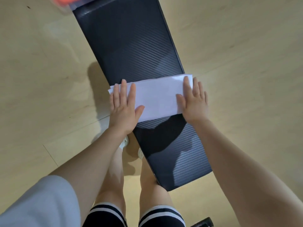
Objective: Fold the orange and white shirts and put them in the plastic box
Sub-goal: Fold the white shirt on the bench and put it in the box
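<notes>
Both hands, left hand (123, 106) and right hand (193, 99), press spread flat on the folded white shirt (155, 97) mid-frame; soft, light cloth, best lifted by both ends.

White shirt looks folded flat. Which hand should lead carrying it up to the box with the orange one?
Left, probably. The left hand lies flat on the white shirt on the side of the plastic box, at the bench's far-left end. The right hand presses the opposite end.

head camera looks steeply down, close above the bench (131, 46).
</notes>
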A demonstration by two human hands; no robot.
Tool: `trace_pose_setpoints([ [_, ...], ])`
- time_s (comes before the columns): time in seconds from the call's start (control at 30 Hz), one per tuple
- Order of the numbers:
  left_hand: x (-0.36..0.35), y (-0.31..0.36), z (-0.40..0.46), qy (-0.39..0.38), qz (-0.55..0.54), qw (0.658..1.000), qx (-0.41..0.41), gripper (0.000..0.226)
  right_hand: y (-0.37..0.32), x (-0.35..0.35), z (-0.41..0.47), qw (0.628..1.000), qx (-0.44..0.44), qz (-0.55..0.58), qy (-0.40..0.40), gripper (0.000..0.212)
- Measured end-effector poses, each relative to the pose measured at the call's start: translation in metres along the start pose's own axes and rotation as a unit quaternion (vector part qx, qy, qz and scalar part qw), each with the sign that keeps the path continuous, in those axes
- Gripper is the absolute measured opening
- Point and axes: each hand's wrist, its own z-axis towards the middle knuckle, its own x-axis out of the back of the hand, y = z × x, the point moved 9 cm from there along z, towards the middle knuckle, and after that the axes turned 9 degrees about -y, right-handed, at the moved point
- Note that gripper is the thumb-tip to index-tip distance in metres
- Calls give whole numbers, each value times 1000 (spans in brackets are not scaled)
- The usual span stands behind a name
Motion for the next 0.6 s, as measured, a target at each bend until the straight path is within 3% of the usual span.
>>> trace_pose_setpoints([
  [0.1, 13, -12, -7, 71, -194, 975, 86, 71, 17, 14, -5, 982, -27, 189, 3, 57],
  [0.13, 13, -24, -11, 97, -287, 942, 147, 69, 18, 17, -9, 977, -53, 208, 17, 52],
  [0.23, -4, -48, -26, 109, -519, 799, 283, 54, 20, 13, -18, 959, -144, 241, 43, 37],
  [0.27, -7, -49, -29, 96, -541, 781, 295, 46, 18, 14, -20, 952, -165, 252, 55, 36],
  [0.4, -4, -59, -32, 58, -548, 786, 280, 24, 3, 6, -19, 920, -229, 314, 46, 36],
  [0.5, 7, -67, -36, 45, -582, 759, 287, 29, -14, -10, -23, 884, -261, 387, -14, 30],
  [0.6, 39, -68, -45, 47, -591, 766, 248, 29, -32, -2, -35, 869, -259, 421, -28, 23],
])
